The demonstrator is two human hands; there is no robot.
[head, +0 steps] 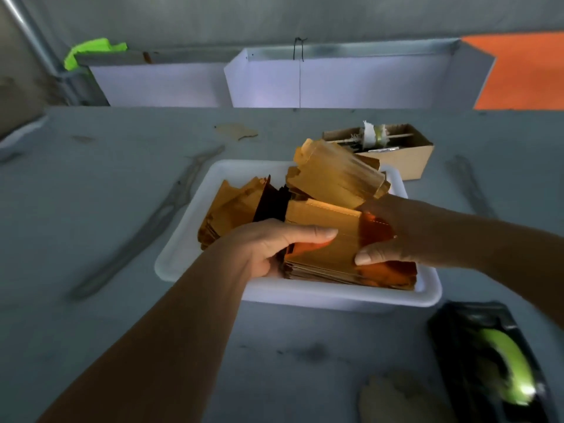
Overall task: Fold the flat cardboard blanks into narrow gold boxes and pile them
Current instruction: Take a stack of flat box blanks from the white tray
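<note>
Fingers of the left hand (268, 248) curl under a stack of gold blanks (323, 254), thumb on top; the right hand (393, 236) pinches its other end, its fingers hidden. Beyond them, folded gold boxes (338, 178) blur inside the white tray (341, 296) on the counter (100, 184).

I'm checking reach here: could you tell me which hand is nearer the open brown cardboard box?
Right. The right hand is just in front of the brown cardboard box; the left hand sits farther left.
</note>
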